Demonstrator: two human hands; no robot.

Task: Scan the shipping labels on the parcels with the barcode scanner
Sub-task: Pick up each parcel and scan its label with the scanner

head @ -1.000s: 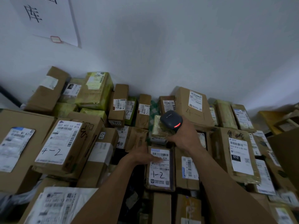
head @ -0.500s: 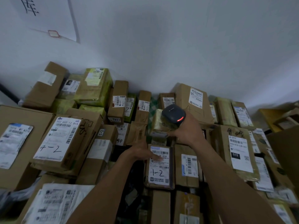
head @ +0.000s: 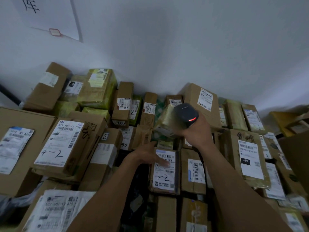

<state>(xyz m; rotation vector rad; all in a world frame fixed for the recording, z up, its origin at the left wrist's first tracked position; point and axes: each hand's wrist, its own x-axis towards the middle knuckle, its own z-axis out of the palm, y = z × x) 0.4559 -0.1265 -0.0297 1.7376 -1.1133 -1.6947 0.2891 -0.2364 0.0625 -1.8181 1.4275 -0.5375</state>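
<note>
Judging by its compact dark plastic body with a red light glowing, the barcode scanner [head: 184,114] should handle light and rigid, best taken by its grip, where the right hand [head: 199,135] is wrapped round it above the middle of the pile of parcels [head: 122,101]. The left hand [head: 147,155] lays straight fingers [head: 160,162] on the white shipping label [head: 164,177] of a small, stiff-looking cardboard parcel [head: 167,191] marked 1-2.

Left label [head: 58,144]: "502 602-12 815", handwritten "4-2". Bottom-left label [head: 56,208]: same number. Centre label [head: 164,173]: "A218", handwritten "1-2". Right label [head: 250,159]: "010" on black patch. Tall box [head: 122,104]: "7431". Small tag [head: 105,136]: "5-2". Middle label [head: 127,138]: handwritten "90". Other print too blurred.
</note>
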